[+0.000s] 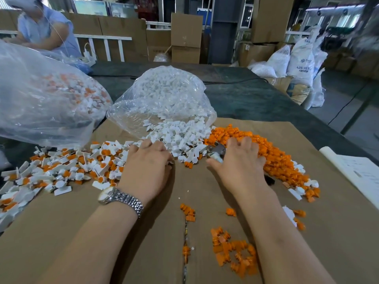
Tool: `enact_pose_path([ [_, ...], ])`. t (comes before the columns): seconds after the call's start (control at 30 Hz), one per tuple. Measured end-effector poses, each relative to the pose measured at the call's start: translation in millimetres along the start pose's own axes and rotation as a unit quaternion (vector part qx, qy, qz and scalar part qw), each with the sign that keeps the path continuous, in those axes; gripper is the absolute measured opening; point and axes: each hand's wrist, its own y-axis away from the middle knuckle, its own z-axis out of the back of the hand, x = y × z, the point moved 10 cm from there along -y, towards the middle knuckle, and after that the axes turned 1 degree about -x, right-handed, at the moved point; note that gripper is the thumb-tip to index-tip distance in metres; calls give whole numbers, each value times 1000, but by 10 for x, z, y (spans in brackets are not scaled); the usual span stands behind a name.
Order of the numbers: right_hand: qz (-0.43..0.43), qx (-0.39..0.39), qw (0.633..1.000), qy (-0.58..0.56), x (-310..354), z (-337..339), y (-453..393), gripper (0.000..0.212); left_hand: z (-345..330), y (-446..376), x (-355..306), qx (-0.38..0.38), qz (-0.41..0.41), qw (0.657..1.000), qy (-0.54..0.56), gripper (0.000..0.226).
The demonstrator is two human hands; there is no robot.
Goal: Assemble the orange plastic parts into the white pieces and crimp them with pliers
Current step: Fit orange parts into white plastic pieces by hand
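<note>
Plainly the right hand (pixel 239 160) has its grip curled round the pliers (pixel 216 151), whose metal head shows beside the thumb with a white bit at the nose; whether a piece sits between the pliers' tips is too small to tell. The left hand (pixel 148 160) lies palm down with fingers bent at the near edge of the white pieces (pixel 176 138), and what its fingertips hold, if anything, is hidden.

Taking the pliers as landmark: the white pieces spill from a clear bag (pixel 164 95) just beyond and left of them; the orange plastic parts (pixel 274 152) lie heaped just right, under and behind the right hand; finished orange-and-white assemblies (pixel 67 167) spread well to the left; a smaller scatter of orange parts (pixel 231 251) lies nearer the person, all on brown cardboard (pixel 143 242) over the counter (pixel 246 99).

These parts look light, rigid and smooth, so they will likely skid and scatter when nudged. Each is best pinched singly by its flat sides, then squeezed gently: hard plastic may crack under heavy crimping.
</note>
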Motion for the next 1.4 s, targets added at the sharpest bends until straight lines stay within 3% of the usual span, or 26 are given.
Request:
enact_pose_path([
  [0.07,96,-42,993,-48,282,88,39,45,-17,-25,-42,3,-6,1000,2,26],
  [0.13,182,-24,980,-70,550,43,106,27,-19,-15,-115,3,-25,1000,13,25],
  [0.2,227,11,973,-47,708,-98,153,23,-12,32,-175,2,-47,999,25,23],
  [0.4,222,41,972,-70,703,-245,104,18,35,71,-178,32,-45,995,79,21],
  [0.53,212,30,973,-82,667,-190,109,18,123,70,-76,1,6,988,156,21],
  [0.6,183,20,972,-145,598,-93,87,17,150,64,53,-7,70,956,285,16],
  [0.7,135,34,948,-287,500,-7,64,12,77,81,137,25,139,873,468,11],
  [0.87,99,48,863,-493,425,96,102,6,19,109,134,63,171,784,593,17],
  [1.1,133,79,831,-534,520,110,152,7,-81,97,138,80,183,683,703,27],
  [1.27,134,21,816,-562,395,322,155,9,-38,88,71,70,176,587,787,33],
  [1.4,161,29,817,-553,457,397,213,6,3,78,58,58,172,572,800,27],
])
